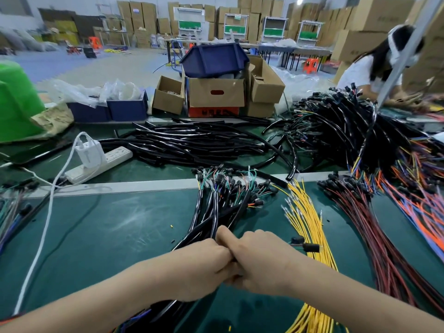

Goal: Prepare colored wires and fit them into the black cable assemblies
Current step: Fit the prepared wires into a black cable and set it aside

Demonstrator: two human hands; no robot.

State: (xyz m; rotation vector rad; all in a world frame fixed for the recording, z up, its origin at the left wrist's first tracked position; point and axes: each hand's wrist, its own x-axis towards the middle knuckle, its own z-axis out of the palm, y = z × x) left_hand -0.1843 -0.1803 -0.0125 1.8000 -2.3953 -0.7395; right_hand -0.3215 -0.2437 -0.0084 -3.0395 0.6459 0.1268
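My left hand (201,267) and my right hand (262,260) meet knuckle to knuckle low in the middle of the green mat, both closed on one black cable assembly (217,212) from the bundle that fans away ahead of them. Black connectors (310,247) stick out to the right of my right hand. What lies inside the fists is hidden. A sheaf of yellow wires (305,219) with metal terminals runs beside my right hand. Further right lie red-and-black wires (374,231).
Black sleeve tubes (192,143) are piled behind the metal strip. At left are a white power strip (101,164) with charger and a white cable (43,236). A big heap of finished harnesses (360,140) fills the right. Cardboard boxes (216,92) and another person (374,68) are at the back.
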